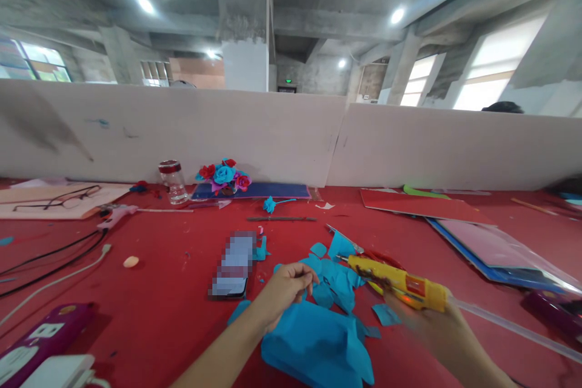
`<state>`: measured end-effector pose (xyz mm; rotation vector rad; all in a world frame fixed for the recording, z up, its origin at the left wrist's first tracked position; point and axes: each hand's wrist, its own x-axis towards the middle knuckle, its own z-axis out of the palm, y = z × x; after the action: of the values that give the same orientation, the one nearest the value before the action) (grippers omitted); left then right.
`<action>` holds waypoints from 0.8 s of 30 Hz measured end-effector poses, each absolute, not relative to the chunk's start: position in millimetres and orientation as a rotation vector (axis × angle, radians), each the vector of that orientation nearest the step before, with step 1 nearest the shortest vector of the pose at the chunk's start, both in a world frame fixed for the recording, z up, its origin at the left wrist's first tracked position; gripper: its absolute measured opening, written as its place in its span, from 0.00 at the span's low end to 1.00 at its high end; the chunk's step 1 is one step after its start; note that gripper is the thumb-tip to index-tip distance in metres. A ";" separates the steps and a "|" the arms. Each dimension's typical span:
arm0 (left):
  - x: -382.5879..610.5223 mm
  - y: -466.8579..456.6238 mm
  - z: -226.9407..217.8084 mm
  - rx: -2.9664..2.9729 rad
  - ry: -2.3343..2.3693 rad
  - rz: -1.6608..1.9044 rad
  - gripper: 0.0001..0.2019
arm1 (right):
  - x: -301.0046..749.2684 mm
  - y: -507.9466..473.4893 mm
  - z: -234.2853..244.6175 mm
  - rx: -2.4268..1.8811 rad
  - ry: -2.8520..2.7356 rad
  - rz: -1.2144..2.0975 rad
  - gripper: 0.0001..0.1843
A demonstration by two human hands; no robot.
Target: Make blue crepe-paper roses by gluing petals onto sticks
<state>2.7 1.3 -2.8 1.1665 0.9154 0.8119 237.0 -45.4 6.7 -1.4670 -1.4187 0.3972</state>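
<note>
Plainly, right fingers (401, 310) clamp the yellow glue gun (394, 277), red label (415, 286) illegible; left fingers (297, 271) pinched together

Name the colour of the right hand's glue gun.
The glue gun is mostly yellow, as the head view shows.

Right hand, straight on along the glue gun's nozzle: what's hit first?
Probably the loose blue paper pieces just past the tip of the yellow glue gun in the right hand. Depth is unclear; it might pass above them.
</note>
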 end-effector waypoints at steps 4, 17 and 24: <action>2.3 0.2 -1.5 1.152 0.905 0.808 0.13 | 233.3 -42.8 3.4 -1.445 -1.448 0.417 0.06; 0.8 -1.6 0.8 1.033 0.815 0.770 0.14 | 235.9 -40.4 5.4 -1.372 -1.494 0.460 0.08; 0.7 -0.3 -2.4 0.955 0.759 0.754 0.14 | 234.6 -38.4 -5.5 -1.409 -1.428 0.561 0.08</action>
<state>0.7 -0.3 -2.4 0.9552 0.7585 0.7543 234.6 -38.4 -5.5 -1.4087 -1.4275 0.5609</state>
